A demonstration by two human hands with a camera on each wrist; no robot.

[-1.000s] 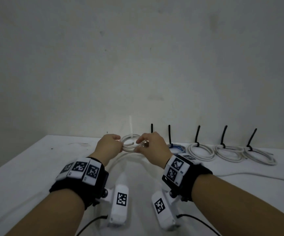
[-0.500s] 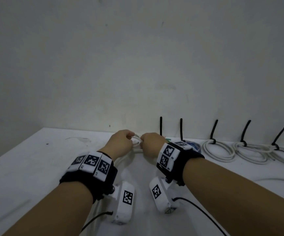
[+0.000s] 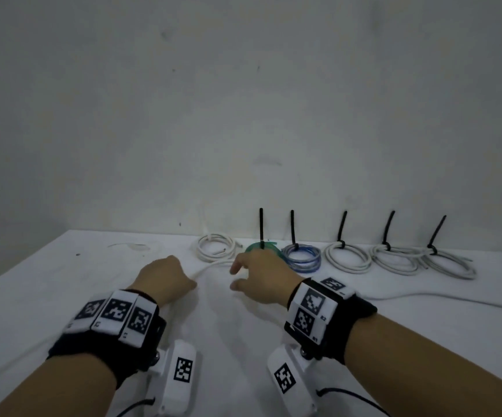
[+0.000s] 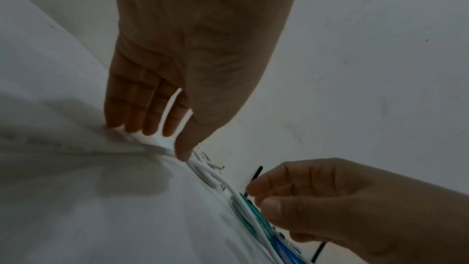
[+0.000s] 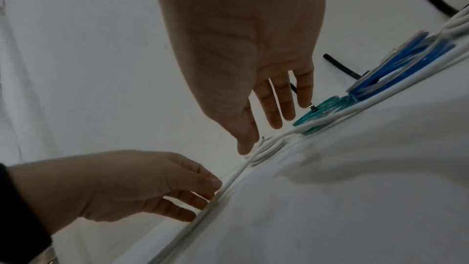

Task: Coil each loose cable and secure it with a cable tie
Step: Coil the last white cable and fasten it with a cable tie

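Note:
A small white coil lies on the white table by the wall, with neither hand on it. A loose white cable runs from between my hands off to the right. My left hand is low on the table, fingers pointing down, thumb tip touching the loose cable. In the right wrist view its fingers hang relaxed beside the cable. My right hand hovers with spread fingers above the green coil, thumb near the white coil.
Along the wall stands a row of tied coils with upright black ties: green, blue and three white ones. The wall is directly behind them. The table's left edge slants away at the far left.
Both hands have let go of the white coil, which now lies by the wall left of the green one. The hands have drawn back toward me and moved apart.

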